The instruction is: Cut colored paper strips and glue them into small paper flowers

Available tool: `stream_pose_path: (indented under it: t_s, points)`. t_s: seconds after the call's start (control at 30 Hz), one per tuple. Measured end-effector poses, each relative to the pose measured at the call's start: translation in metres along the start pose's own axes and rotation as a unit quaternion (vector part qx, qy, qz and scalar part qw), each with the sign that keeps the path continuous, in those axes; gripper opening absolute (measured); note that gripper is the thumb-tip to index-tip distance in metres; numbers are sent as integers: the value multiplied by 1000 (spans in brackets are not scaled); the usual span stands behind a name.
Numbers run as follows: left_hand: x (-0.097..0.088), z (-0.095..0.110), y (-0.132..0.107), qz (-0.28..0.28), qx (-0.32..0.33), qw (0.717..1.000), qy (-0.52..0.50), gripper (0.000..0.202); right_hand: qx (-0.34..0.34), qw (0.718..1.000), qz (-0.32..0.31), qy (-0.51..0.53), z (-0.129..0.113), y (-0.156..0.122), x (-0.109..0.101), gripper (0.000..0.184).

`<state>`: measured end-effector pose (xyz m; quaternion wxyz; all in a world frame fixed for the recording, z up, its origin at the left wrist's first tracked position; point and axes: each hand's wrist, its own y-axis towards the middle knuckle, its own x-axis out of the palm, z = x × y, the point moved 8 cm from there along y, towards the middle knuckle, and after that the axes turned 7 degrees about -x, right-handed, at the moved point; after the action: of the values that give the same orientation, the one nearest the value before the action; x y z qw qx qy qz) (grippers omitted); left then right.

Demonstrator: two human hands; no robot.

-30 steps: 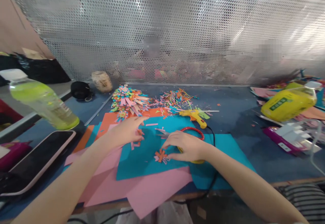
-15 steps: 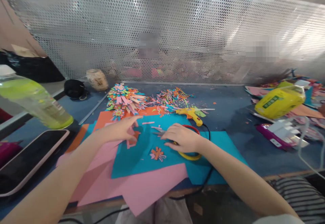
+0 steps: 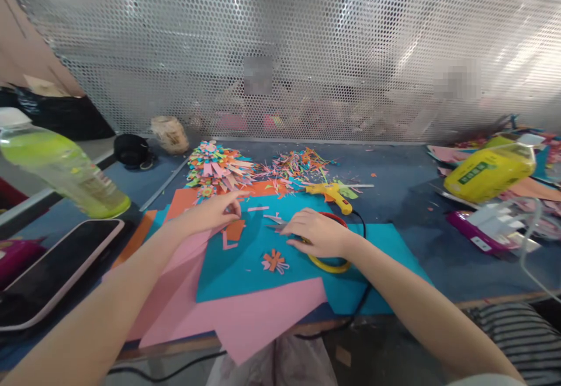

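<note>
Underneath, a blue table [image 3: 416, 199] backed by a perforated metal screen [image 3: 307, 53] carries teal paper [image 3: 239, 266] and pink sheets [image 3: 263, 316]; the left hand [image 3: 210, 214], fingers half-curled, touches an orange scrap [image 3: 235, 230]; the right hand [image 3: 319, 234] covers the scissors [image 3: 333, 267]; neither grip is clear; a glue gun [image 3: 331, 192], bottle [image 3: 65, 170] and phone [image 3: 56, 269] lie around.

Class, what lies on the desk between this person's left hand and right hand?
In the head view: teal paper, bearing a small pink strip and the blade tips of the scissors.
</note>
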<state>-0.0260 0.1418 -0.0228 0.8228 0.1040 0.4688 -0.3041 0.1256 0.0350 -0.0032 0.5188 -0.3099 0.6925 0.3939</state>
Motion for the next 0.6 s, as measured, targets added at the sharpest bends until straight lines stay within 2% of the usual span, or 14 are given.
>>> stream_pose_path:
  t_s: [0.1,0.2,0.27,0.47,0.53,0.6]
  points:
    - [-6,1,-5,3,-15,1000,14,59,1,1000,4,2,1,0,-1,28]
    - [-2,4,-9,-27,-19,999,16,81,4,1000,6,10,3,-1,-3,28]
    - [3,4,-10,-49,-22,998,13,85,12,1000,8,14,6,-1,-5,28]
    - [18,5,-7,-93,-13,994,-57,73,33,999,31,-1,15,-4,-11,27]
    - [15,6,-6,-77,-12,994,-72,65,31,999,31,-7,16,-4,-11,26]
    - [7,10,-5,-31,-1,995,-95,57,30,999,33,-9,16,-4,-11,26]
